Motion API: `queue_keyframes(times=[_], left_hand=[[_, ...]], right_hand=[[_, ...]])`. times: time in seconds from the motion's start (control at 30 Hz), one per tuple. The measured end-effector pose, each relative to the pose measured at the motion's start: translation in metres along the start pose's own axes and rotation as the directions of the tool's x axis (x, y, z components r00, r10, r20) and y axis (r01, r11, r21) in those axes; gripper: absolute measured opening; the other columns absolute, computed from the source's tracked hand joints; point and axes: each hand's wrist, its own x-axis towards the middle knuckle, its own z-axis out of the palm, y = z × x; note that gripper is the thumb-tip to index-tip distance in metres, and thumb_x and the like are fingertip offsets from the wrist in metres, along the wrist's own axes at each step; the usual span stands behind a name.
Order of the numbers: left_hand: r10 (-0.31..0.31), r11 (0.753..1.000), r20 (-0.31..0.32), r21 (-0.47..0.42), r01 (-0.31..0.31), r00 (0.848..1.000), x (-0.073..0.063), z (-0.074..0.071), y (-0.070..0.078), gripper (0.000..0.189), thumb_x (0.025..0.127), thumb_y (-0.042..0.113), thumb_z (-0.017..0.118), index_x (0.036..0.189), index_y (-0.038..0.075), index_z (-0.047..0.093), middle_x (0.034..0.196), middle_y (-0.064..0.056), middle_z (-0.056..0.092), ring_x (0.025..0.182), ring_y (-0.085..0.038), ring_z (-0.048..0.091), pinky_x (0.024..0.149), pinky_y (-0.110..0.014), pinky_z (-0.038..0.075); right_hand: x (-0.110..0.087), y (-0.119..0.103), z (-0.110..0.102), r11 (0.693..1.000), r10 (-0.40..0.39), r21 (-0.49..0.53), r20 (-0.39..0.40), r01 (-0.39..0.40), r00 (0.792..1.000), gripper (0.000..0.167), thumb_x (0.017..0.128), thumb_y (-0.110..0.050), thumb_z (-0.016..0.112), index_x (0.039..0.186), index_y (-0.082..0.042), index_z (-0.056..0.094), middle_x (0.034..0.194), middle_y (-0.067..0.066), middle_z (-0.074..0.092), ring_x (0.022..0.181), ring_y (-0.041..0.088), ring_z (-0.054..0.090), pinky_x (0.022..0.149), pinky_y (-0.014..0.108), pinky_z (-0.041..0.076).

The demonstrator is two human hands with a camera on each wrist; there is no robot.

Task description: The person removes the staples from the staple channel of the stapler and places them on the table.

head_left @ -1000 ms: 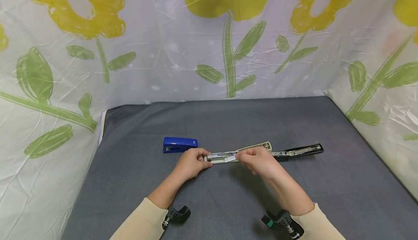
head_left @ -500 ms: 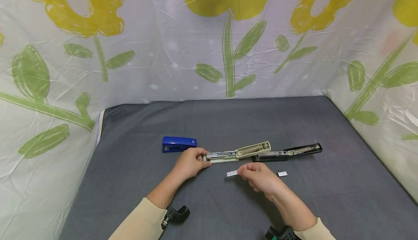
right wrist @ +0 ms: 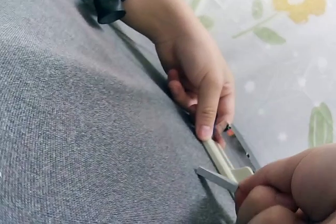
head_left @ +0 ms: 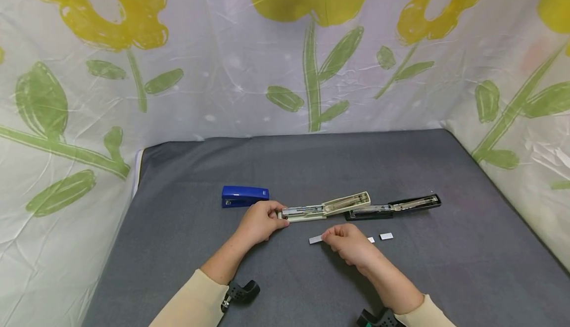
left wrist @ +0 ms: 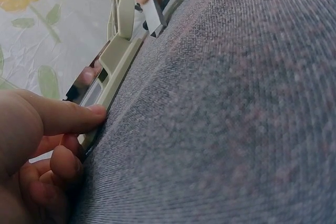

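An opened cream stapler [head_left: 347,204] lies on the cloth with its top swung back to the right. My left hand [head_left: 261,222] grips its left end, thumb along the near side of the base [left wrist: 113,77]. Just in front of the stapler, my right hand [head_left: 352,245] pinches one end of a grey strip of staples [head_left: 315,239]. The strip's free end points left, low over the cloth. In the right wrist view the staple strip [right wrist: 216,178] slants out from the fingertips beside the cream stapler [right wrist: 218,157].
A blue stapler [head_left: 245,194] stands behind my left hand. To the right, an opened black stapler [head_left: 416,203] lies close to the cream one. One short staple strip [head_left: 386,236] rests right of my right hand, and another piece [head_left: 371,240] shows partly behind it. Dark grey cloth [head_left: 285,163] covers the table.
My right hand has drawn the staple strip from over the cream stapler toward me and lowered it. Short staple pieces behind that hand have come into view. My left hand stays put.
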Motion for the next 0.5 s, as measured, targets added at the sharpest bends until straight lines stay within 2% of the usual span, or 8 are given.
queue_keyframes(times=[0.1, 0.2, 0.33, 0.5], left_hand=[[0.001, 1.0, 0.0, -0.003, -0.001, 1.0, 0.0, -0.0001, 0.0014, 0.026, 0.086, 0.013, 0.083, 0.111, 0.012, 0.077, 0.056, 0.003, 0.053, 0.036, -0.01, 0.043, 0.039, -0.026, 0.033], [0.006, 1.0, 0.0, -0.002, -0.006, 1.0, -0.0003, -0.0005, 0.002, 0.026, 0.086, 0.013, 0.083, 0.112, 0.011, 0.077, 0.056, 0.003, 0.053, 0.036, -0.011, 0.043, 0.039, -0.026, 0.033], [0.008, 1.0, -0.001, -0.002, -0.008, 1.0, -0.0005, -0.0008, 0.0017, 0.026, 0.086, 0.013, 0.083, 0.112, 0.011, 0.077, 0.056, 0.003, 0.053, 0.036, -0.01, 0.043, 0.039, -0.026, 0.033], [0.009, 1.0, -0.003, 0.005, -0.009, 1.0, -0.0004, -0.0003, 0.0006, 0.027, 0.086, 0.014, 0.084, 0.112, 0.011, 0.077, 0.056, 0.003, 0.054, 0.036, -0.01, 0.043, 0.039, -0.026, 0.033]], right_hand=[[-0.001, -0.0009, 0.0031, 0.992, -0.049, -0.123, -0.086, 0.039, 0.995, 0.015, 0.097, -0.009, 0.063, 0.089, 0.001, 0.071, 0.063, -0.004, 0.048, 0.057, 0.011, 0.04, 0.052, 0.027, 0.032], [-0.0018, -0.0018, 0.0054, 0.964, -0.106, -0.258, -0.142, 0.067, 0.984, 0.015, 0.094, -0.009, 0.067, 0.081, -0.004, 0.072, 0.063, -0.005, 0.053, 0.062, 0.013, 0.047, 0.058, 0.029, 0.037], [-0.0018, -0.0021, 0.0057, 0.93, -0.126, -0.362, -0.162, 0.06, 0.979, 0.018, 0.093, -0.012, 0.068, 0.076, -0.009, 0.072, 0.062, -0.006, 0.056, 0.06, 0.013, 0.048, 0.059, 0.031, 0.039], [-0.0008, -0.0016, 0.0041, 0.905, -0.139, -0.422, -0.169, 0.056, 0.976, 0.018, 0.092, -0.014, 0.07, 0.075, -0.012, 0.074, 0.064, -0.006, 0.061, 0.06, 0.013, 0.049, 0.06, 0.032, 0.04]])
